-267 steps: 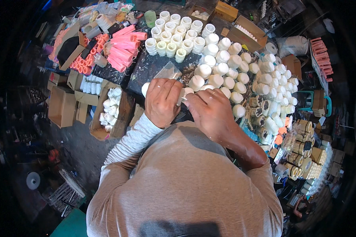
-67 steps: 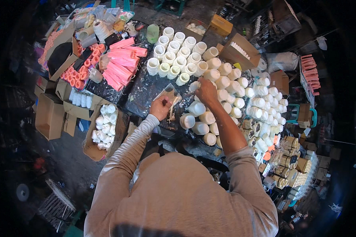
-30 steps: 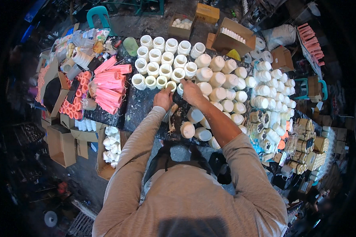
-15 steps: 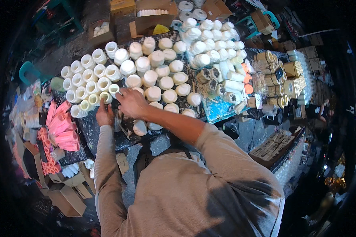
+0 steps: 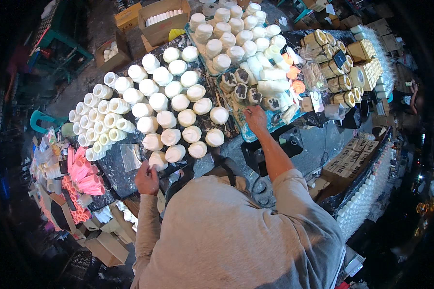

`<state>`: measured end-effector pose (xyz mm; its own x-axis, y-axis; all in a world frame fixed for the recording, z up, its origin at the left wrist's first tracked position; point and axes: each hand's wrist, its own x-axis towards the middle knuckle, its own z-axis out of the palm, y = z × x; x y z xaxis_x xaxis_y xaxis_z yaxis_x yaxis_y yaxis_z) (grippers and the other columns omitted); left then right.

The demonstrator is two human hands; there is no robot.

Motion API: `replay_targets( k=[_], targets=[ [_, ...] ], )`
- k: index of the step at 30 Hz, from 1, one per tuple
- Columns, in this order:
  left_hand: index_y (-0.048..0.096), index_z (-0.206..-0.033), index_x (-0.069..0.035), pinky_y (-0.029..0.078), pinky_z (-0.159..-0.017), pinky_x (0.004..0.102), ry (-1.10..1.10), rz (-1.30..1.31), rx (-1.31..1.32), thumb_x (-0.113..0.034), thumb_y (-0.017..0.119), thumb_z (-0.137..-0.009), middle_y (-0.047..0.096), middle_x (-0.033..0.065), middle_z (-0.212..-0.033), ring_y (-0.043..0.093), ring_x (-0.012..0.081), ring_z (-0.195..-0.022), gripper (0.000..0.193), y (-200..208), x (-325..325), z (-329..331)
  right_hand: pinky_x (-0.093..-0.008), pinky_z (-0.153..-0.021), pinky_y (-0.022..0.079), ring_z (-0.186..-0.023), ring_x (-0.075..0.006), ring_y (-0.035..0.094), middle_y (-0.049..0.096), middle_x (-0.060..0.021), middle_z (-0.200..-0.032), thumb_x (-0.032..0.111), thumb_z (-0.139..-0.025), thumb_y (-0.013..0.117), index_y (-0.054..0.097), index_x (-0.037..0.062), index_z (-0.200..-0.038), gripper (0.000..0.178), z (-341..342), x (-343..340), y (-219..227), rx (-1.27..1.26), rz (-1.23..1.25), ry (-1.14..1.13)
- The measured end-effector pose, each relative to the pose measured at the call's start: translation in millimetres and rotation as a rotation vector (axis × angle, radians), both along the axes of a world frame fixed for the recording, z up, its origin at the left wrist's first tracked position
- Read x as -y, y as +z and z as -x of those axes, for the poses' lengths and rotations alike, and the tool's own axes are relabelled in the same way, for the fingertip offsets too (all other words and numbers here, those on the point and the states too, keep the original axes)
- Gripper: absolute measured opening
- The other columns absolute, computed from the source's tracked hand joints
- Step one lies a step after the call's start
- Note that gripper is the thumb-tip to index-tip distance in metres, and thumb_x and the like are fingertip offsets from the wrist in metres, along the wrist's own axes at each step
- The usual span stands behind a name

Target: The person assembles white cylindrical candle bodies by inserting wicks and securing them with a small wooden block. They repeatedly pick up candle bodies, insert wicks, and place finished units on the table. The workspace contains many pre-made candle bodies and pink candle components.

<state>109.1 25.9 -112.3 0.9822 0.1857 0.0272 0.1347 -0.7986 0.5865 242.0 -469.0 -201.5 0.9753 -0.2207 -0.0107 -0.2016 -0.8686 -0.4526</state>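
Observation:
My left hand [image 5: 147, 180] is at the near edge of the dark table, thumb and fingers apart with nothing visible between them. Just beyond its fingertips stands a white, round-topped cylinder [image 5: 157, 160], the nearest of several rows. My right hand [image 5: 256, 120] reaches to the near edge of a blue sheet [image 5: 249, 135], its fingers loosely spread. Close past those fingers lie cream bundles with dark ends [image 5: 240, 91]. Hollow cream tubes [image 5: 100, 127] stand close together on the left of the table. A clear plastic bag [image 5: 130, 157] lies between them and the cylinders.
Pink sleeves [image 5: 84, 174] hang at the table's left edge. More white rounded pieces [image 5: 222, 62] cover the far blue sheet. Bamboo-like tubes [image 5: 340, 82] and a clear cup [image 5: 334, 112] stand at right. Open cartons [image 5: 165, 26] sit behind; another box [image 5: 349, 156] is at lower right.
Both hands have left the hollow tubes. My right hand has swung right to the blue sheet; my left has drawn back to the near cylinders. The view has shifted, and a clear bag now shows.

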Motion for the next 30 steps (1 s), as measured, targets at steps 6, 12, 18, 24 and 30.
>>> replay_targets(
  k=[6,12,18,24,30],
  targets=[
    [0.068,-0.108,-0.004,0.056,-0.064,0.0412,-0.201,-0.002,0.094,-0.015,0.077,-0.091,0.070,0.0147,-0.088,0.070,0.0298,-0.070,0.022,52.1,86.0,-32.9,-0.0516,-0.082,0.054,-0.094,-0.0411,0.067,0.066,-0.0199,-0.103,0.019,-0.090,0.071,0.072,0.0038,-0.096,0.017,0.8,-16.8,-15.2,-0.075,-0.033,0.059],
    [0.070,-0.106,-0.002,0.055,-0.063,0.0361,-0.205,0.251,0.077,-0.010,0.078,-0.090,0.071,0.0149,-0.088,0.069,0.0248,-0.069,0.020,95.6,139.2,-62.2,-0.0365,-0.067,0.050,-0.074,-0.0219,0.063,0.062,-0.0092,-0.083,0.006,-0.093,0.072,0.062,0.0032,-0.099,0.012,1.2,-11.5,30.9,0.050,-0.548,0.051],
    [0.070,-0.113,0.002,0.056,-0.071,0.0299,-0.382,0.622,-0.004,-0.006,0.078,-0.092,0.072,0.0124,-0.098,0.069,0.0155,-0.082,0.024,75.8,216.6,-130.1,-0.0233,-0.068,0.042,-0.074,-0.0049,0.050,0.055,0.0034,-0.083,0.006,-0.100,0.066,0.057,0.0064,-0.099,0.009,-10.3,-0.2,72.9,0.017,-1.203,0.023],
    [0.071,-0.116,0.001,0.058,-0.074,0.0362,-0.606,0.429,0.021,-0.016,0.079,-0.088,0.072,0.0142,-0.105,0.069,0.0225,-0.084,0.034,45.1,303.3,-206.6,-0.0236,-0.069,0.042,-0.076,-0.0059,0.051,0.055,0.0033,-0.085,0.004,-0.101,0.065,0.057,0.0062,-0.101,0.009,-22.3,2.0,81.1,0.042,-1.230,0.107],
    [0.074,-0.109,0.000,0.056,-0.073,0.0369,-0.665,0.521,-0.194,-0.014,0.073,-0.091,0.072,0.0129,-0.097,0.070,0.0231,-0.079,0.023,36.4,327.7,-222.7,-0.0248,-0.078,0.045,-0.085,-0.0068,0.052,0.059,0.0032,-0.091,0.003,-0.102,0.064,0.059,0.0036,-0.103,0.005,-27.2,9.6,89.9,-0.024,-1.223,0.115]
  ],
)
